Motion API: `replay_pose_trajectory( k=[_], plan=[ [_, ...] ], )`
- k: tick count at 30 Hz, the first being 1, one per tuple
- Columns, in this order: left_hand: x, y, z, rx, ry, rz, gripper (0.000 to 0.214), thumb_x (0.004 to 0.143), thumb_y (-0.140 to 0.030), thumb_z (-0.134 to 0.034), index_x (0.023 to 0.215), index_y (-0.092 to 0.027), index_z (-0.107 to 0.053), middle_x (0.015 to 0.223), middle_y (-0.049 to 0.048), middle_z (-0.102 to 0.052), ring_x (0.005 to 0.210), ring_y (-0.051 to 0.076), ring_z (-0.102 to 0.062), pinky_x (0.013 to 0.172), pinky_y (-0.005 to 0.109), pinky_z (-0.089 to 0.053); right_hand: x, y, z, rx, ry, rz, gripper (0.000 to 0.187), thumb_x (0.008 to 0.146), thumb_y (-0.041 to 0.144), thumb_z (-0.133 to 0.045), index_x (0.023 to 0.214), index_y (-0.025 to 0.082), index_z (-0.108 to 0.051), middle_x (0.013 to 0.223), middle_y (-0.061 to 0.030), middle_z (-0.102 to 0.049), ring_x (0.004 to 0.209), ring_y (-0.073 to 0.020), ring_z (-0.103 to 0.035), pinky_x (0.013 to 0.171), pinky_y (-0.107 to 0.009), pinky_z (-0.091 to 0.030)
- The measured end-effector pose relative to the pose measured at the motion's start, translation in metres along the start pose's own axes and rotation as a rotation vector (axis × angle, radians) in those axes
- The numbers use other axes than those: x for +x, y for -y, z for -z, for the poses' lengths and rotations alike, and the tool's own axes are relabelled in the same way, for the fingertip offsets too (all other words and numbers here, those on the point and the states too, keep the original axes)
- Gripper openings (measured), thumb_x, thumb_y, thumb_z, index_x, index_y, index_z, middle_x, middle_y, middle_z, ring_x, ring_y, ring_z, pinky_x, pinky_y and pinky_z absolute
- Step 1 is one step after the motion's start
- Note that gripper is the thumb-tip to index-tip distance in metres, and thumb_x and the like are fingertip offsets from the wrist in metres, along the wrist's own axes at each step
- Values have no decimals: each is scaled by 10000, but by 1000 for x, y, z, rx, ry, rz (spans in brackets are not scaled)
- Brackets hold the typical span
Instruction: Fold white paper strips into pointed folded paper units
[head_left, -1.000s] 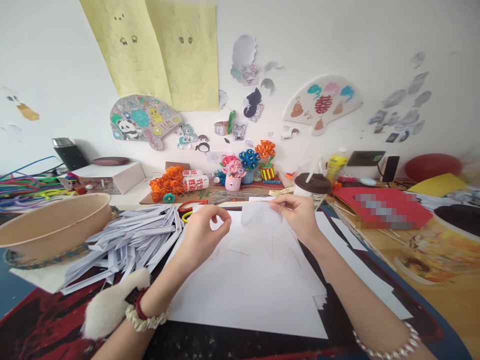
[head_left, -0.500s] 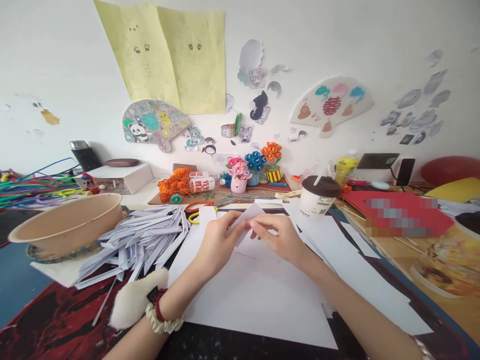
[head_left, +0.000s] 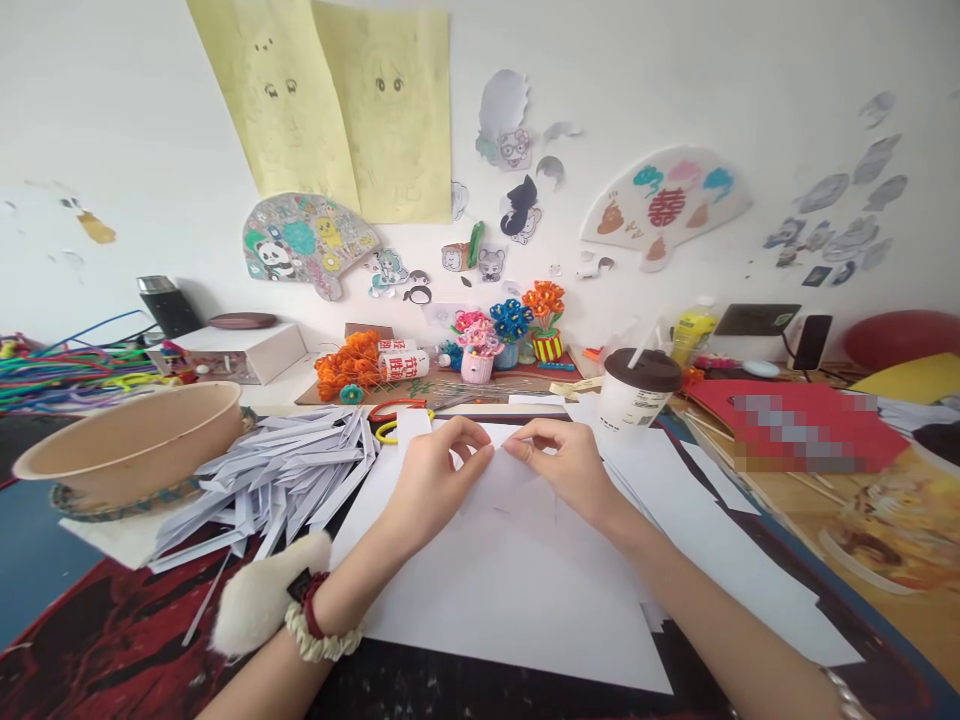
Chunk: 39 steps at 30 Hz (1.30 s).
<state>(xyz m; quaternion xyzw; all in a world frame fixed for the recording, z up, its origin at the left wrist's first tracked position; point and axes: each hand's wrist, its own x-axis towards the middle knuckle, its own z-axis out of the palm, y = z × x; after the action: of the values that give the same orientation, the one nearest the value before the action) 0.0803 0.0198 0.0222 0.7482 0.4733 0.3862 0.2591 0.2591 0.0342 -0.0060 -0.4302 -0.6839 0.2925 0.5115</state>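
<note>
fingers of both hands are pinched, thumb to fingertip, and the two hands nearly meet over a white sheet [head_left: 517,620]. left hand [head_left: 439,480] and right hand [head_left: 574,475] hold a small slip [head_left: 517,466] between them, its outline faint against the white below. the slip is above the far half of the sheet, which lies on a dark red and black mat [head_left: 360,685] in front of the person.

a white plush [head_left: 270,595] lies just beside the left wrist, which wears a cream scrunchie [head_left: 322,635] and a dark red band. a beaded bracelet [head_left: 840,690] shows at the right wrist, partly cut off by the edge of view.

left of the sheet is a heap of folded strips [head_left: 277,480], jumbled over one another, and past it a beige bowl [head_left: 127,445]. scissors [head_left: 386,433] with red and yellow handles lie behind the left hand. more white sheets [head_left: 742,550] lie right of the right forearm. a lidded cup [head_left: 637,395] with a straw stands behind the right hand, and a red packet [head_left: 795,420] lies farther right. at the back, pink flowers [head_left: 478,340], blue flowers [head_left: 511,322] and orange flowers [head_left: 544,300] stand in small pots near the wall.
</note>
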Motion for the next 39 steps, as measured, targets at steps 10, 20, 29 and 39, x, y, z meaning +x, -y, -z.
replay_pose_trajectory(
  k=[10,20,29,39],
  plan=[
    [-1,4,1,-18,24,26,122,832,-261,-539,808,-186,-632,835,8,-669,779,151,-586,620,246,-417,0,1,0,-4,-5,17,132,783,303,-687,723,192,-724,731,-44,-714,706,-195,-609,647,-309,-453],
    [0,3,0,-14,47,50,118,821,-247,-535,791,-185,-632,813,8,-663,749,148,-567,617,253,-416,0,2,1,-12,-8,29,120,787,278,-685,718,187,-720,723,-37,-715,695,-183,-605,642,-300,-446],
    [-1,1,1,-31,53,52,123,816,-242,-537,780,-176,-634,809,21,-672,746,152,-576,618,250,-419,0,2,1,20,-22,16,171,776,346,-692,697,196,-716,721,-45,-716,704,-194,-616,652,-307,-460],
    [-2,4,-1,32,81,26,127,819,-240,-534,770,-180,-636,768,12,-676,692,143,-575,600,247,-413,5,2,5,-26,285,-49,238,762,427,-692,817,210,-772,771,-17,-737,558,-123,-526,490,-255,-342]
  ],
)
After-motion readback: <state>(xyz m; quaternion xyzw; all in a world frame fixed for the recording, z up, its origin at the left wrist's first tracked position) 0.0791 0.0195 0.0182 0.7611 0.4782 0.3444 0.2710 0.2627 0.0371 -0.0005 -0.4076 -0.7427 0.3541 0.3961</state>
